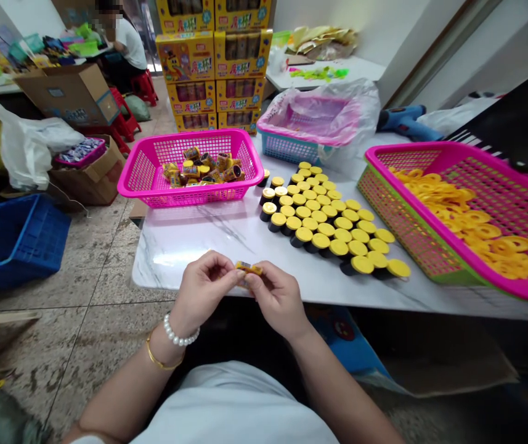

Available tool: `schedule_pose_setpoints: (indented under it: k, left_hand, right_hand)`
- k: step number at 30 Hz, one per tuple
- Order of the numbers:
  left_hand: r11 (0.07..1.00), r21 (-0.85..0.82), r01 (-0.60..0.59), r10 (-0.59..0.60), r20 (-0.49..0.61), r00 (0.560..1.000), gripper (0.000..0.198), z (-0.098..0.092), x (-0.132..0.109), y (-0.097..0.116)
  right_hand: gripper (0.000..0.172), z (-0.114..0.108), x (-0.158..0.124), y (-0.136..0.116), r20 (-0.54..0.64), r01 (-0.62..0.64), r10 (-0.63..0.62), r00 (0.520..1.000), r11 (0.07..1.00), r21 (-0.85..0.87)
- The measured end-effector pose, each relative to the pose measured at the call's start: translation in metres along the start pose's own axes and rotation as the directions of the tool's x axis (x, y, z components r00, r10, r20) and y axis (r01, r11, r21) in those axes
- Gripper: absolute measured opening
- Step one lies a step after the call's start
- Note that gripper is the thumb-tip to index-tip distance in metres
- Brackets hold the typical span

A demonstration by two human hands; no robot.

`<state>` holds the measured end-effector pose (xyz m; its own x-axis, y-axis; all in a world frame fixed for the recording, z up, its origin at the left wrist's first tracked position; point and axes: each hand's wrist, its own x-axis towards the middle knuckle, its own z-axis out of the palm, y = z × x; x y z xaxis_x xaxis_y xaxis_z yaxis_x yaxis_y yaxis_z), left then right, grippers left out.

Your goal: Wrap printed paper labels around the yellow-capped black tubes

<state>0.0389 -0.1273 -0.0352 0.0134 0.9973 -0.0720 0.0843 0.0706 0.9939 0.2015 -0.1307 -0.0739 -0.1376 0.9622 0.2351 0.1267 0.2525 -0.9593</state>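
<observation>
My left hand (206,285) and my right hand (281,297) meet just over the front edge of the table. Between their thumbs and fingertips they pinch a small yellow printed label (249,267); the fingers cover part of it. Behind my hands to the right, rows of black cups with round yellow tops (324,228) stand close together on the table. A pink basket (187,196) at the back left holds a loose heap of small cups with yellow printed wraps (203,168).
On the right, a pink basket (409,228) nested in a green one holds yellow rings (467,213). A plastic-lined basket (291,148) and a blue power tool (406,120) stand behind. Boxes (215,68) are stacked beyond the marble-look table (175,246). A person sits far back.
</observation>
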Motion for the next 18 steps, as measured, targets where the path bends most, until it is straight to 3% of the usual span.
schedule_pose_setpoints:
  k: [3,7,10,13,18]
  left_hand:
    - [0.970,0.187,-0.158,0.191,-0.173,0.966,0.019,0.000,-0.001,-0.004]
    - [0.897,0.357,-0.261,0.350,-0.211,0.913,0.014,0.003,-0.006,-0.009]
    - [0.915,0.330,-0.232,0.310,-0.209,0.927,0.011,0.004,-0.010,-0.012]
    - [0.966,0.216,-0.141,0.186,-0.202,0.962,0.013,0.003,-0.012,-0.013]
    - [0.997,0.080,-0.006,0.014,-0.105,0.994,0.021,-0.001,-0.008,-0.005]
  right_hand:
    - [0.019,0.003,0.000,0.001,-0.019,-0.073,0.074,0.997,0.996,0.054]
    - [0.019,0.009,0.002,0.000,-0.044,-0.088,0.090,0.995,0.995,0.057]
    - [0.018,0.012,0.003,0.002,-0.073,-0.085,0.088,0.993,0.996,0.037]
    - [0.018,0.012,0.004,0.002,-0.073,-0.064,0.064,0.995,0.998,0.012]
    - [0.017,0.003,0.007,-0.006,-0.024,0.112,-0.115,0.993,0.988,-0.111]
